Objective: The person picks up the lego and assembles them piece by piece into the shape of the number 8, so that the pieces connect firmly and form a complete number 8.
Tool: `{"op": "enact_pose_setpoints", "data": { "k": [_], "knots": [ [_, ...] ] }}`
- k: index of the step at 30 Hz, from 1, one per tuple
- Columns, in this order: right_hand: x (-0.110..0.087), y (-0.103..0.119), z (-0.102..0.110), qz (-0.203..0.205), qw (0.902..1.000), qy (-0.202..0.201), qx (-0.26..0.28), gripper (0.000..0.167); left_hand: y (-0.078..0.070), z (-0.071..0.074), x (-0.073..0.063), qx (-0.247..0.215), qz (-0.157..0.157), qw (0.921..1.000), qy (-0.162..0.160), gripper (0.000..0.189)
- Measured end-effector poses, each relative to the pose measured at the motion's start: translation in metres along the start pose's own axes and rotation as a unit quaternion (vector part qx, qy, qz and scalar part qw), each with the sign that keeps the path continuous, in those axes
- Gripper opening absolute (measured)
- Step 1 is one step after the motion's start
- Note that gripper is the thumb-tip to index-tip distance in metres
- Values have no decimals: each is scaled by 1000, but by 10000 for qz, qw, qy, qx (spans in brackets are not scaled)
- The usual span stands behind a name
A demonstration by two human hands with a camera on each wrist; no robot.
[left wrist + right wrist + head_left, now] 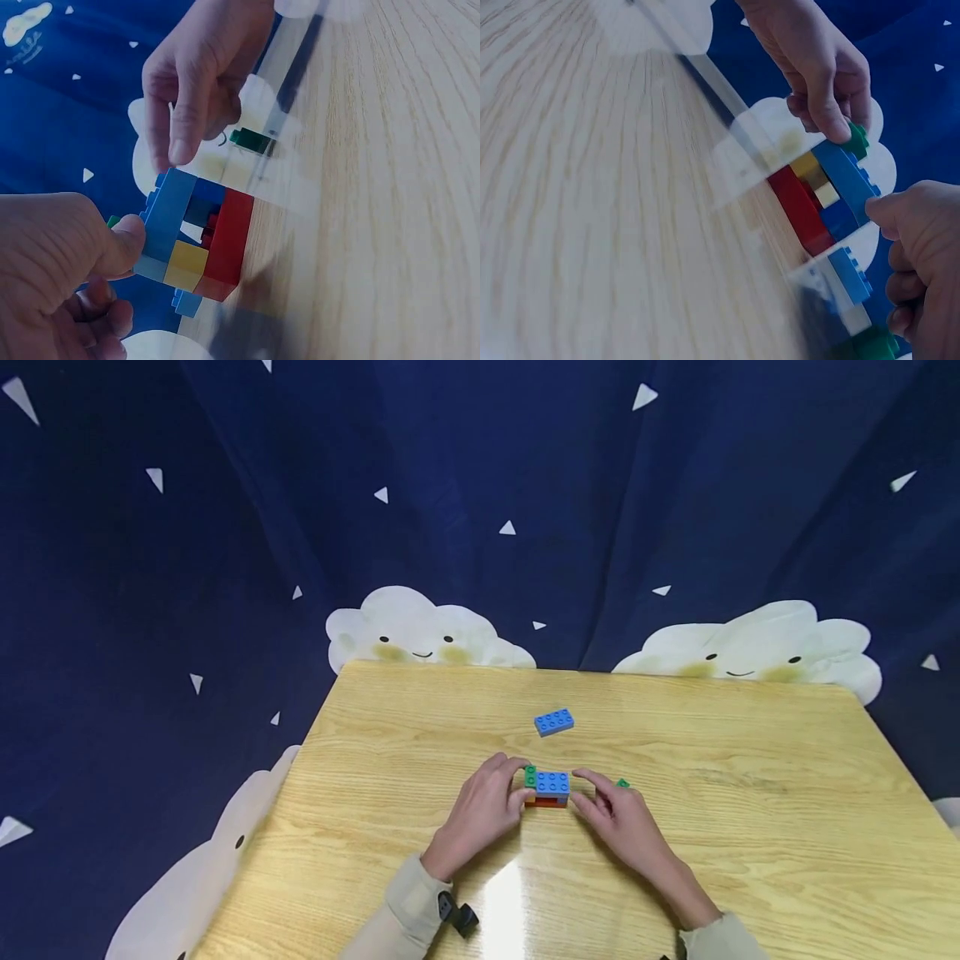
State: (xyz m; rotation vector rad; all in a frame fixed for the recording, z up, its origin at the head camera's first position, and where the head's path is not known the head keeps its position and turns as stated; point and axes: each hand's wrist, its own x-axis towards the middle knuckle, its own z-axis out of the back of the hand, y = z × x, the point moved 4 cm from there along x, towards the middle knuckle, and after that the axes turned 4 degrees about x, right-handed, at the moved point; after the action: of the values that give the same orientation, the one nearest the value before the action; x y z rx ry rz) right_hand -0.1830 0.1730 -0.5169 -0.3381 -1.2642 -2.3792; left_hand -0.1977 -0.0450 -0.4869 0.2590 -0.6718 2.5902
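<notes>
Partly hides a small green plastic brick point(622, 783) behind the right hand point(624, 827), with fingers parted; pinches a multicoloured plastic-brick stack point(552, 784) in the left hand point(483, 803), studs-up, lengthwise left-to-right.

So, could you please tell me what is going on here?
A person is handling a small toy-brick structure on a wooden table. The left grip holds its green-topped end; the right grip is at the opposite end, contact unclear. A loose blue brick lies beyond; a green piece shows past the right grip.
</notes>
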Motion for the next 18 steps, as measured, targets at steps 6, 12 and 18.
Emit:
{"op": "enact_pose_setpoints", "data": {
  "k": [6, 12, 18],
  "knots": [
    [-8, -7, 14, -125, 9997, -169, -129, 32, 1, 0, 1, -58, -9, 10000, -1, 36],
    [-13, -15, 21, -342, 9985, -233, -359, 36, 2, 0, 1, -7, -76, 10000, -50, 35],
    [-17, -21, 25, -468, 9968, -296, -581, 39, 2, 0, 1, -4, -61, 10000, -30, 36]
  ]
}}
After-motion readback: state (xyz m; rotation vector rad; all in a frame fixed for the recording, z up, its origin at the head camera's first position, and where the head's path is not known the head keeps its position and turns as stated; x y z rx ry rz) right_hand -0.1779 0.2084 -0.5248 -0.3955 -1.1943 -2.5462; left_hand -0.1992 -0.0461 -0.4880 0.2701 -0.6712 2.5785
